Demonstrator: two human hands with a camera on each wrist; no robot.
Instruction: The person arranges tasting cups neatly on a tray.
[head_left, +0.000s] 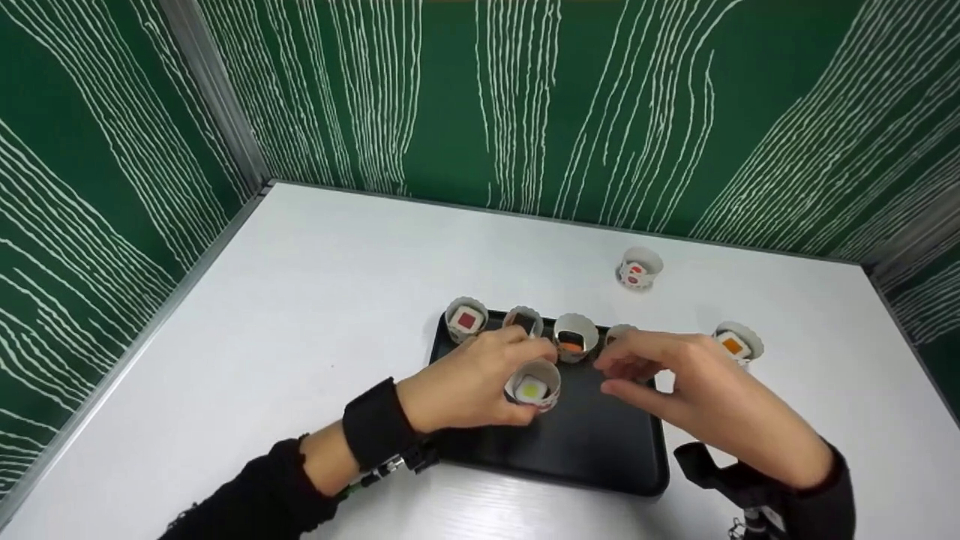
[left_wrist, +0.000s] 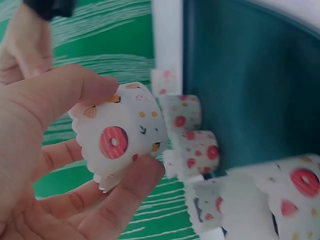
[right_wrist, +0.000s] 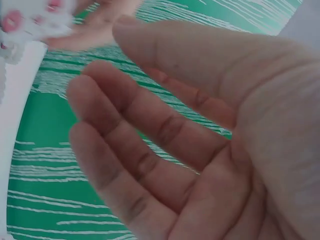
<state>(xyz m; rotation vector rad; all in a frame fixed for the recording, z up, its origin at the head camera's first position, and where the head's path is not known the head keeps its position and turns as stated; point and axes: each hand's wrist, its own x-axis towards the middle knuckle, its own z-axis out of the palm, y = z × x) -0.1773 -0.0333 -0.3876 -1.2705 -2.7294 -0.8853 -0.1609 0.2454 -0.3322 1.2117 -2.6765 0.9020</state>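
My left hand [head_left: 469,382] grips a white paper baking cup [head_left: 551,371] above the black tray [head_left: 592,442]. Inside that cup sits a white piece with a yellow-green square [head_left: 532,388]. In the left wrist view, thumb and fingers pinch the printed cup [left_wrist: 122,132] at its sides. My right hand [head_left: 697,379] hovers over the tray's right side, fingers loosely bent, thumb apart. Nothing lies between them in the right wrist view. Along the tray's far edge stand cups holding a red-square piece [head_left: 466,319], a dark piece [head_left: 525,323] and a black-and-orange piece [head_left: 571,342].
Another cup [head_left: 621,331] on the tray is partly hidden by my right hand. Beyond the tray, a cup with a red-marked piece [head_left: 640,268] stands on the white table [head_left: 360,262]. Right of the tray is a cup with an orange-square piece [head_left: 737,343]. Green panels [head_left: 442,97] border the table.
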